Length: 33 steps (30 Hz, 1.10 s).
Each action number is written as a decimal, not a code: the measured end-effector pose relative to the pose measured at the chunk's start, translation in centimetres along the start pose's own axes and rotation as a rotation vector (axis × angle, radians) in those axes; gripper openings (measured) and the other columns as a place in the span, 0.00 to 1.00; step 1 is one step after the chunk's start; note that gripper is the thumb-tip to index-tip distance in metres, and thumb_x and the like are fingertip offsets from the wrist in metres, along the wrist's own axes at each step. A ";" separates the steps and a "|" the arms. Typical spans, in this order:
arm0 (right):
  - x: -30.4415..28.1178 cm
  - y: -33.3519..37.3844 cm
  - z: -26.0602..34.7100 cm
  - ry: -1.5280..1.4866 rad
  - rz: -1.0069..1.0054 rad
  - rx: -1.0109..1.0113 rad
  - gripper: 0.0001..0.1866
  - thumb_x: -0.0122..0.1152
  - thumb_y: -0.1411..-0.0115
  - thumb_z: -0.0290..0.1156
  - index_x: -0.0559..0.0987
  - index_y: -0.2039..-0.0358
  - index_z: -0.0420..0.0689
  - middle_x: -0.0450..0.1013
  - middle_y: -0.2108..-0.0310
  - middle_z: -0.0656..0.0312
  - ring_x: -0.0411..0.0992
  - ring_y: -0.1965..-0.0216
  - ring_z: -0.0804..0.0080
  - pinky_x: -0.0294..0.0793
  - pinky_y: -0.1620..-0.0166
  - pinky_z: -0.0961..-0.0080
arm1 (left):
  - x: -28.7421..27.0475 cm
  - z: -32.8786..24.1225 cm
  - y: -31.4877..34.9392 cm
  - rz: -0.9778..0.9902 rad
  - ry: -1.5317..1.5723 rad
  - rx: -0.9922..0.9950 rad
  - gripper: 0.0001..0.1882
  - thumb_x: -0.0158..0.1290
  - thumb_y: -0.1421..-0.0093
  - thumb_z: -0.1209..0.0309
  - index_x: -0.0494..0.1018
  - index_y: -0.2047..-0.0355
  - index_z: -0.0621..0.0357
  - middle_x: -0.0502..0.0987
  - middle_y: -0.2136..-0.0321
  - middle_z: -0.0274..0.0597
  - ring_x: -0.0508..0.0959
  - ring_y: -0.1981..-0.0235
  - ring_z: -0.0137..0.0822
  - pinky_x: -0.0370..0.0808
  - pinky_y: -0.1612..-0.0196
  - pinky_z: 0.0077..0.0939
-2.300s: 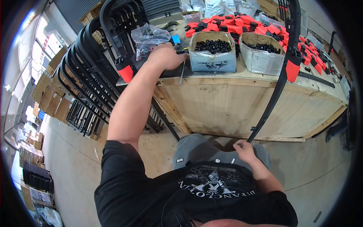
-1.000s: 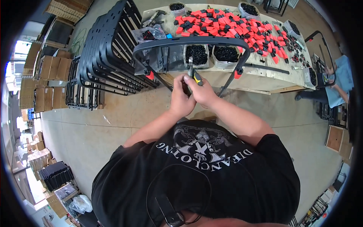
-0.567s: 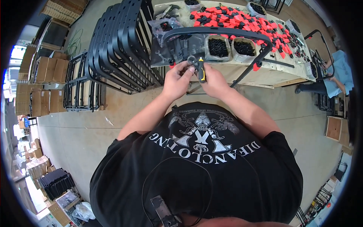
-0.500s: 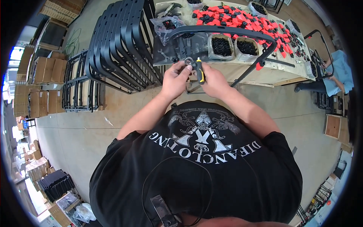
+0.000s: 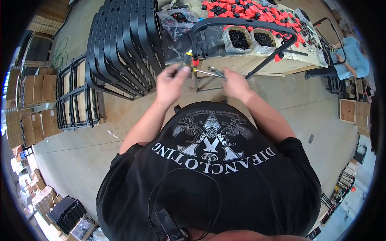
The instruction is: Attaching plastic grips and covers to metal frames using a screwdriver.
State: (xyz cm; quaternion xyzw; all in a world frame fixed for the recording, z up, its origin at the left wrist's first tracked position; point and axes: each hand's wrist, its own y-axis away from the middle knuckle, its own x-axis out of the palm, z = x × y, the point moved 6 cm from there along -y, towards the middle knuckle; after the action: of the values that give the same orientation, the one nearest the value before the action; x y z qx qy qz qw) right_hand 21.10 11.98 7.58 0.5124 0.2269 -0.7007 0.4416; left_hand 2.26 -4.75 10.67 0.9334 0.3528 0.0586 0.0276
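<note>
My left hand is closed, slightly blurred, at the near edge of the table. From its fingers a screwdriver points right, with a yellow collar and a bare metal shaft; the fingers cover most of the handle. My right hand pinches a metal wrench with a ring-shaped end, close to the shaft's tip. Whether wrench and shaft touch, I cannot tell. Just beyond both hands stands a bent black tubular frame, with a red piece low on its left side.
Black frames stand stacked at the left. On the table are two tubs of small black parts, a pile of red and black pieces, a plastic bag and an open-end wrench. A person in blue works at the far right.
My hands have moved apart. The screwdriver, earlier upright by my right hand, now lies sideways from my left. The ring-ended wrench has passed from my left fingers to my right.
</note>
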 end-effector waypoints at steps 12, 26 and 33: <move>7.8 4.2 -6.7 -0.623 0.059 0.418 0.21 0.57 0.38 0.38 0.76 0.52 0.33 0.78 0.62 0.38 0.78 0.57 0.43 0.74 0.52 0.57 | -2.5 13.8 -10.8 -0.327 -0.132 -0.031 0.14 0.57 0.30 0.63 0.69 0.55 0.60 0.72 0.76 0.32 0.69 0.81 0.24 0.65 0.79 0.22; 9.0 10.1 -9.2 -0.595 0.120 0.535 0.24 0.60 0.36 0.48 0.75 0.62 0.35 0.75 0.75 0.47 0.76 0.71 0.54 0.73 0.64 0.58 | -2.2 18.7 -12.8 -0.413 -0.050 -0.138 0.17 0.60 0.32 0.65 0.66 0.54 0.62 0.72 0.76 0.33 0.70 0.79 0.24 0.66 0.78 0.22; 11.9 11.8 -11.6 -0.537 0.173 0.563 0.26 0.62 0.39 0.50 0.76 0.62 0.35 0.77 0.74 0.46 0.78 0.68 0.54 0.74 0.61 0.58 | -1.1 17.2 -11.6 -0.292 0.141 -0.245 0.18 0.59 0.31 0.65 0.64 0.52 0.61 0.72 0.75 0.35 0.71 0.78 0.27 0.69 0.75 0.24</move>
State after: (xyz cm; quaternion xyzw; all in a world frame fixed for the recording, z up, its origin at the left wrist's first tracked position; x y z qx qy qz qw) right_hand 36.11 10.34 -6.05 0.4292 -0.1419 -0.8047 0.3849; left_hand -3.98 3.04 -7.59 0.8557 0.4755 0.1617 0.1245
